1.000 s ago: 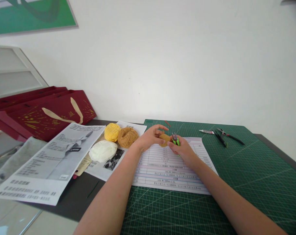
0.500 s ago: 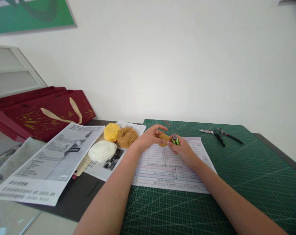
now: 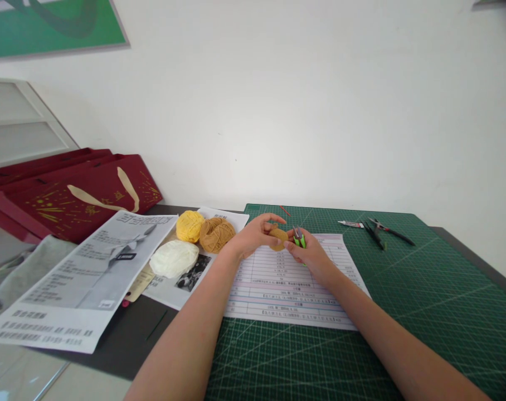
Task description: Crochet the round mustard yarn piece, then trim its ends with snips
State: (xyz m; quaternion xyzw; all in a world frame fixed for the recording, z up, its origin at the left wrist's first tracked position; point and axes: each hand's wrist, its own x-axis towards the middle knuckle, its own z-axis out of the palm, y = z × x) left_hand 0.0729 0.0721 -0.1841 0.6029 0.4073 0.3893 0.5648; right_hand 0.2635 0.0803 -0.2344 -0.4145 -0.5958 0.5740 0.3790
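Observation:
Between my two hands is a small, rounded tan piece (image 3: 279,238) that looks crocheted; its details are too small to make out. My left hand (image 3: 259,234) grips it from the left, with the index finger stretched out over it. On the right, my right hand (image 3: 310,248) holds green-handled thread snips (image 3: 298,239) in its palm, blades pointing up and away. The fingertips of that hand also touch the tan piece's right edge. Both hands are above a printed sheet with a table of text (image 3: 290,303).
Left of my arm lie a yellow yarn ball (image 3: 190,226), a tan yarn ball (image 3: 217,234) and a white one (image 3: 174,259) on papers. Pliers (image 3: 392,231), a black tool (image 3: 374,235) and a small tube (image 3: 350,224) rest on the green cutting mat (image 3: 420,312). Dark red bags (image 3: 86,192) stand far left.
Both hands keep nearly the same pose around the tan piece. The whole view has shifted very slightly.

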